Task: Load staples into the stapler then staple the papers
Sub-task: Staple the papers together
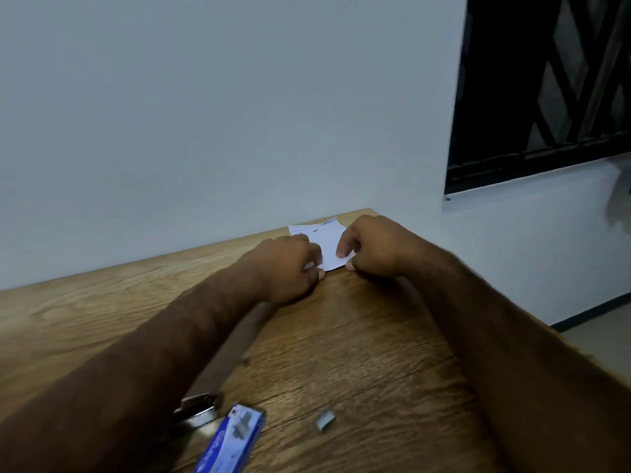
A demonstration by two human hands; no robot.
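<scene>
At the desk's [358, 336] far corner by the wall, the left hand [290, 264] and right hand [372, 247] each pinch the near edge of the papers [327, 240], fingers curled. Near the camera lie a blue staple box [232, 438] and a loose staple strip [324, 419]. The left forearm half hides the stapler [196, 413].

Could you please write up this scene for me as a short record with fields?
surface: wooden table against a wall
papers: flat at the table's far corner
left hand: fingers curled, grips the papers' near left edge
right hand: grips the near right edge, forefinger on top
stapler: shiny metal part near the front edge, partly hidden by the left arm
box: blue, just right of the stapler
staples: loose strip, lying apart, right of the box
stage: papers not yet stapled
</scene>
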